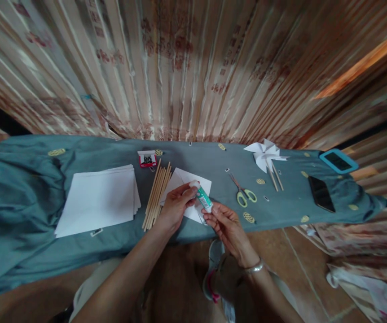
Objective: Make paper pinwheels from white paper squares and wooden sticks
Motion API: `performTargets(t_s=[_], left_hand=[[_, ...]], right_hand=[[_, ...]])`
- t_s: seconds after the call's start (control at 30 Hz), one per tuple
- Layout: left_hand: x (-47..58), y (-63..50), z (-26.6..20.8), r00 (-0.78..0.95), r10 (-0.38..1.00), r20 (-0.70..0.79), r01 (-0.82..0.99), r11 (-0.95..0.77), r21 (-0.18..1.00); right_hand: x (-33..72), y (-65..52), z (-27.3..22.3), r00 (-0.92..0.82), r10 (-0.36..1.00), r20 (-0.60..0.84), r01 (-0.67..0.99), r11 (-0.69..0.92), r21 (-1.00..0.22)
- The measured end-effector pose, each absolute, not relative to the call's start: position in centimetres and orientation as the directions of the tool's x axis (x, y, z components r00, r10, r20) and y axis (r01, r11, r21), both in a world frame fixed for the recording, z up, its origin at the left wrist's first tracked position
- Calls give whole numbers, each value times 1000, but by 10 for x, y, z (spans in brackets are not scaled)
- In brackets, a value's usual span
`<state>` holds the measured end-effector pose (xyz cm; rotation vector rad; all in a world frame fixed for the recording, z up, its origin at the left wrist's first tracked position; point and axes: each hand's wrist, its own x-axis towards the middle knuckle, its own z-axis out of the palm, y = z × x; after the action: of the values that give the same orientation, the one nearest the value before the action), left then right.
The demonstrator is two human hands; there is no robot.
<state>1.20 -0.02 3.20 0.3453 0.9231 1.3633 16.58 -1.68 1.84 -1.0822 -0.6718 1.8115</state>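
Both of my hands are on a glue stick [204, 198] with a green label and white ends. My left hand [177, 204] pinches its upper end, and my right hand [225, 220] grips the lower end with the fingertips. Beneath the glue stick lies a cut and creased white sheet of paper [203, 180], partly hidden by my hands. A bundle of thin wooden sticks [156, 195] lies just left of the paper. To the right is a pair of scissors [244, 193] with yellow-green handles.
A stack of white paper [97, 199] lies at the left. Behind the sticks stands a small open red box [147, 159] of dark small items. White paper pinwheels [266, 154] on sticks, a black phone [321, 193] and a blue-framed device [339, 160] lie on the green cloth [193, 154].
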Motion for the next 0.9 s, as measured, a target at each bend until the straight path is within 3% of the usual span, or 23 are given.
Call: performTargets(t_s=[0.57,0.9], left_hand=[[16,2,28,-113,951,-288,-609,163,776],[8,-11,48,-82,989,-125,-481,70,874]], right_hand=[[163,-19,12,-123,931,-345,-304,-366,-880],[166,-19,12,-224,907,-356,-406,-419,-812]])
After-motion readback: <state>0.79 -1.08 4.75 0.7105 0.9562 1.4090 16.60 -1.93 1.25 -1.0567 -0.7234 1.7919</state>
